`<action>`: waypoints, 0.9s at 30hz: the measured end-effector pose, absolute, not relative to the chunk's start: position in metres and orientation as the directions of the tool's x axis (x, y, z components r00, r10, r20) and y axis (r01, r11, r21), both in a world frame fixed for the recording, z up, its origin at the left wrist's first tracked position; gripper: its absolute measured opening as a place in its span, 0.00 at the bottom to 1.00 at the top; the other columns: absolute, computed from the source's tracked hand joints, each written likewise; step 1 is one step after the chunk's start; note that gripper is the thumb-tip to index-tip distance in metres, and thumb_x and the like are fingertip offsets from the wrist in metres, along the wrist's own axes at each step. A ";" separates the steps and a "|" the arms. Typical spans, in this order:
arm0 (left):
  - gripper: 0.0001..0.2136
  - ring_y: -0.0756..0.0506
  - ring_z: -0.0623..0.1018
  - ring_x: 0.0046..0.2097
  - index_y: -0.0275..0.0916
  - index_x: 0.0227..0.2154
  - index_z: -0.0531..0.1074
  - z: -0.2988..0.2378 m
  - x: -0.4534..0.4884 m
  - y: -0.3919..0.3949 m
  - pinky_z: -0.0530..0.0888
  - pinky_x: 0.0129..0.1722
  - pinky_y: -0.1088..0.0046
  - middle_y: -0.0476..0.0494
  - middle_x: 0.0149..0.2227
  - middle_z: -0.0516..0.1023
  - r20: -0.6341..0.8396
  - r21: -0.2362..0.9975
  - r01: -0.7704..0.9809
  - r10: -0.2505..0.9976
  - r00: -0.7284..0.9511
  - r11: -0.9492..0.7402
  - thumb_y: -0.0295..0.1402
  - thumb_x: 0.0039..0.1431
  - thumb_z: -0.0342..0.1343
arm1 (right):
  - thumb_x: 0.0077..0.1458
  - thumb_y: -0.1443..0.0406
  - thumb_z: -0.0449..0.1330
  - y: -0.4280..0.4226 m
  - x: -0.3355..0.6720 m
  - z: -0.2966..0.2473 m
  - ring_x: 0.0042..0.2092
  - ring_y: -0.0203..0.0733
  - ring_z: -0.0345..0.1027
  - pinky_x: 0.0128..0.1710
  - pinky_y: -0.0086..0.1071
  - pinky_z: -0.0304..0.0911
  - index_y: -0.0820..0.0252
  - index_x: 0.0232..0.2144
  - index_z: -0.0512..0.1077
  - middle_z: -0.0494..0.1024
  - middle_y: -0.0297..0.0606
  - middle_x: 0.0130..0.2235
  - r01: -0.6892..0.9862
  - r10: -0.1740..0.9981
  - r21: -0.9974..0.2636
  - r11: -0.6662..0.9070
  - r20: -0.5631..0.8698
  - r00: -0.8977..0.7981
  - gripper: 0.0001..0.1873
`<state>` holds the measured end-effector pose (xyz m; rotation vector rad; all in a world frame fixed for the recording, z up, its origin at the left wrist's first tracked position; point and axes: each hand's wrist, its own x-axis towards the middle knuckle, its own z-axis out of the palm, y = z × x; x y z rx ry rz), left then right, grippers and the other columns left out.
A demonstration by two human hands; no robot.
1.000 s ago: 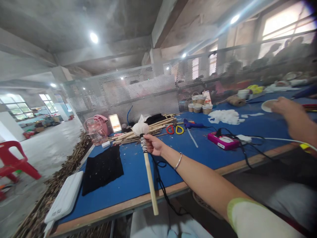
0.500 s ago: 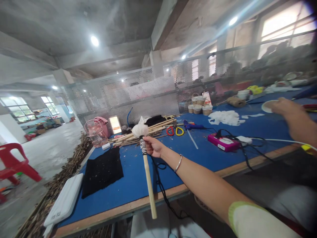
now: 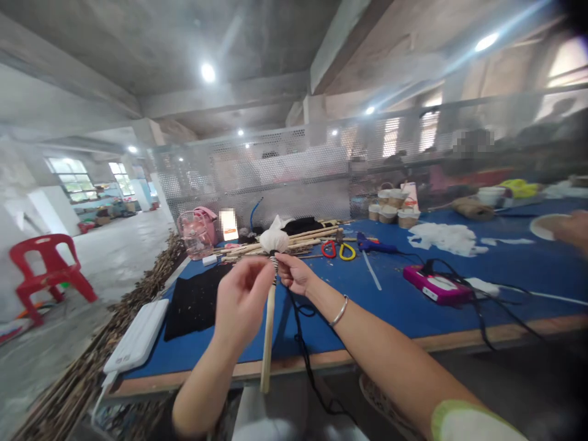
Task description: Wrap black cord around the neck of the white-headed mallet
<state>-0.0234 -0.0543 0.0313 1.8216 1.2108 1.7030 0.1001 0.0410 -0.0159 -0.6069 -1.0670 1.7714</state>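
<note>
Stick (image 3: 269, 337) right of the cloth (image 3: 193, 306), bundle (image 3: 274, 241) end up, is pinched just below that bundle by the right hand (image 3: 294, 275), seemingly to steady it for the left hand (image 3: 241, 300), curled alongside, whether gripping anything I cannot tell.

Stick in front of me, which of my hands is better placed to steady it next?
Right, I'd say: your right hand pinches the stick just below the white bundle. Your left hand is up at the stick too, but whether it grips anything is unclear.
</note>
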 end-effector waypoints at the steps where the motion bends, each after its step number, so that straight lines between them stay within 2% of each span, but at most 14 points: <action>1: 0.14 0.46 0.73 0.39 0.36 0.41 0.69 0.031 -0.024 -0.047 0.70 0.40 0.66 0.42 0.39 0.73 0.611 0.757 0.368 0.785 -0.105 -0.540 0.38 0.54 0.54 | 0.39 0.58 0.63 0.041 0.098 -0.017 0.14 0.24 0.34 0.11 0.21 0.30 0.58 0.16 0.50 0.47 0.19 0.12 -0.463 0.912 -0.873 -0.154 0.055 -0.407 0.23; 3: 0.16 0.46 0.74 0.36 0.35 0.39 0.70 0.026 -0.023 -0.029 0.70 0.38 0.68 0.43 0.34 0.75 0.553 0.765 0.449 0.828 -0.091 -0.461 0.38 0.47 0.59 | 0.38 0.57 0.63 0.042 0.095 -0.019 0.14 0.24 0.34 0.11 0.21 0.30 0.58 0.18 0.53 0.48 0.18 0.11 -0.444 0.929 -0.887 -0.123 0.055 -0.367 0.21; 5: 0.20 0.46 0.75 0.33 0.35 0.40 0.69 0.014 -0.019 -0.012 0.70 0.33 0.71 0.43 0.31 0.75 0.454 0.807 0.446 0.890 -0.045 -0.388 0.35 0.41 0.63 | 0.39 0.57 0.63 0.043 0.093 -0.021 0.13 0.24 0.35 0.11 0.21 0.31 0.59 0.19 0.55 0.49 0.18 0.10 -0.421 0.942 -0.902 -0.099 0.051 -0.331 0.19; 7: 0.21 0.49 0.74 0.26 0.35 0.41 0.68 0.000 -0.015 -0.001 0.69 0.27 0.74 0.45 0.28 0.75 0.402 0.871 0.366 0.905 -0.141 -0.329 0.33 0.41 0.63 | 0.39 0.57 0.63 0.044 0.091 -0.023 0.12 0.24 0.37 0.10 0.21 0.32 0.60 0.20 0.58 0.52 0.19 0.10 -0.401 0.952 -0.912 -0.082 0.047 -0.303 0.17; 9: 0.16 0.51 0.72 0.23 0.36 0.37 0.70 -0.011 -0.012 0.002 0.67 0.22 0.77 0.46 0.26 0.75 0.379 0.908 0.281 0.897 -0.229 -0.312 0.33 0.42 0.62 | 0.39 0.56 0.63 0.043 0.092 -0.022 0.12 0.24 0.39 0.10 0.21 0.32 0.60 0.21 0.60 0.55 0.21 0.11 -0.378 0.951 -0.924 -0.063 0.058 -0.302 0.17; 13: 0.12 0.53 0.70 0.18 0.35 0.31 0.70 -0.016 -0.015 -0.004 0.64 0.16 0.80 0.47 0.23 0.74 0.325 0.940 0.192 0.912 -0.252 -0.282 0.35 0.44 0.60 | 0.41 0.56 0.63 0.040 0.098 -0.017 0.13 0.24 0.37 0.11 0.22 0.31 0.60 0.20 0.59 0.50 0.20 0.12 -0.309 0.911 -0.951 -0.015 0.114 -0.396 0.18; 21: 0.13 0.53 0.69 0.17 0.34 0.31 0.70 -0.010 -0.018 -0.008 0.63 0.13 0.80 0.49 0.20 0.72 0.267 0.963 0.096 0.930 -0.252 -0.251 0.35 0.42 0.61 | 0.35 0.62 0.66 0.039 0.108 -0.006 0.13 0.23 0.36 0.11 0.21 0.31 0.60 0.19 0.59 0.49 0.19 0.11 -0.347 0.921 -0.937 0.031 0.161 -0.354 0.18; 27: 0.12 0.56 0.68 0.17 0.33 0.28 0.70 -0.004 -0.018 -0.007 0.63 0.13 0.83 0.48 0.23 0.74 0.143 0.962 -0.220 0.984 -0.106 -0.163 0.34 0.40 0.62 | 0.37 0.61 0.66 0.042 0.103 -0.009 0.13 0.23 0.35 0.10 0.21 0.31 0.61 0.20 0.60 0.50 0.19 0.11 -0.390 0.887 -0.921 -0.012 0.170 -0.429 0.17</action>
